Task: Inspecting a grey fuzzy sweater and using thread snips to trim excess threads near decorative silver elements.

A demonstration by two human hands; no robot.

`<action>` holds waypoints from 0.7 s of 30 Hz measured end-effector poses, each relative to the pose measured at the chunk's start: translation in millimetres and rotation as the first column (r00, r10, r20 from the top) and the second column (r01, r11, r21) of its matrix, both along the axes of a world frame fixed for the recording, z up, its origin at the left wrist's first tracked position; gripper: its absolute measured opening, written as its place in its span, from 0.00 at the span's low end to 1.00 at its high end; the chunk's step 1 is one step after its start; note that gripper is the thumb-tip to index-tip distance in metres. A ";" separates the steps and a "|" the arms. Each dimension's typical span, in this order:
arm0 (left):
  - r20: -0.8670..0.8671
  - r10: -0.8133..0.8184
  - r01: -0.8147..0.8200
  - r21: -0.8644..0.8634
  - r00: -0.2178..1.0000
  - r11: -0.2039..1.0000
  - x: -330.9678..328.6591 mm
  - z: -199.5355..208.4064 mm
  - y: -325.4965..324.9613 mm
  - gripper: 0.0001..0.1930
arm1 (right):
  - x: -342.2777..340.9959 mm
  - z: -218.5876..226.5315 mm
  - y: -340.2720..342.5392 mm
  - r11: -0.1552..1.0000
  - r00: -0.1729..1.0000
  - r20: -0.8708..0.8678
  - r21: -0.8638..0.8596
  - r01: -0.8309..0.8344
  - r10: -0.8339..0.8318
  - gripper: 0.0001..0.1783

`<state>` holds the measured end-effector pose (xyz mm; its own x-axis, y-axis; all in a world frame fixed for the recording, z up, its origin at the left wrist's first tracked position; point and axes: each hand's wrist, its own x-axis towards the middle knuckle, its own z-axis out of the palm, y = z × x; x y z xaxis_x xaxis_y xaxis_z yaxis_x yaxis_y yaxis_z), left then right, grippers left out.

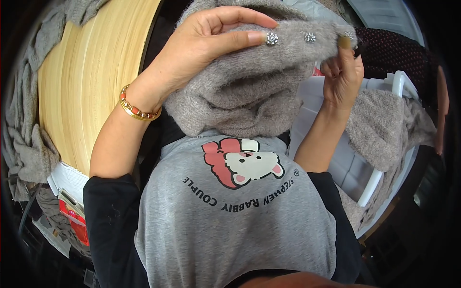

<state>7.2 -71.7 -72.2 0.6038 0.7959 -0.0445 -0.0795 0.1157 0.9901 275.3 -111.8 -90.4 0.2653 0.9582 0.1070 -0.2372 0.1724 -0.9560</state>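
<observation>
Item, grey-brown fuzzy knit garment [259, 98]: bunched in front of you at the hem of your shirt, its upper edge raised between both hands.
Item, three faceted silvery buttons [310, 37]: in a row along that edge, the rightmost partly covered by your thumb.
Left grip [209, 38]: yours, pinched closed on the knit edge, thumb tip touching the leftmost button.
Right grip [342, 77]: yours, closed on the edge's other end, thumb in front, fingers partly hidden.
Item, orange-and-gold bracelets [139, 110]: on your left wrist.
Item, grey T-shirt [230, 240]: worn by you; white cartoon animal with pink ears, beside an arc of dark capital lettering, legible but inverted in this view.
Item, wood-grain counter [96, 86]: at your left, similar knit [31, 129] along its far edge.
Item, red printed packet [79, 230]: below the counter's near end, print too small to read.
Item, white plastic basket [372, 188]: at your right, matching knit [379, 125] over its side.
</observation>
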 end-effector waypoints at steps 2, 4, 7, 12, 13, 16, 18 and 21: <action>0.033 0.025 -0.025 -0.015 0.999 1.000 1.9 -0.3 -2.5 0.16 | -5.8 3.8 0.9 0.998 0.984 0.170 -0.035 0.058 -0.051 0.09; 0.068 0.052 -0.050 -0.029 0.996 0.998 5.3 0.5 -5.5 0.16 | -17.7 6.1 0.7 0.988 0.919 0.366 0.005 0.156 -0.147 0.11; 0.015 0.116 -0.116 0.077 0.993 0.990 8.2 5.7 -8.3 0.17 | -29.7 13.0 -11.6 1.000 0.925 0.381 -0.004 0.001 0.001 0.18; 0.054 0.116 -0.094 -0.308 0.992 0.947 11.1 14.6 -5.3 0.19 | -51.1 16.2 -22.4 0.959 0.886 0.377 -0.023 -0.282 0.270 0.20; 0.050 0.113 -0.093 -0.305 0.992 0.948 14.8 -0.2 2.8 0.19 | -51.9 15.6 -22.5 0.960 0.888 0.375 -0.019 -0.280 0.266 0.20; 0.586 -0.307 -0.022 0.486 0.750 0.874 21.8 -24.8 20.0 0.20 | -54.1 5.2 -20.3 0.961 0.893 0.363 -0.027 -0.277 0.268 0.19; 0.117 0.151 -0.111 -0.294 0.982 0.949 13.1 9.3 -1.7 0.21 | -53.7 -0.3 -18.5 0.962 0.837 0.521 0.096 -0.256 0.170 0.19; 0.152 0.148 -0.091 -0.327 0.977 0.940 10.1 4.8 -1.3 0.22 | -46.9 2.5 -16.4 0.952 0.743 0.649 0.092 -0.291 0.164 0.20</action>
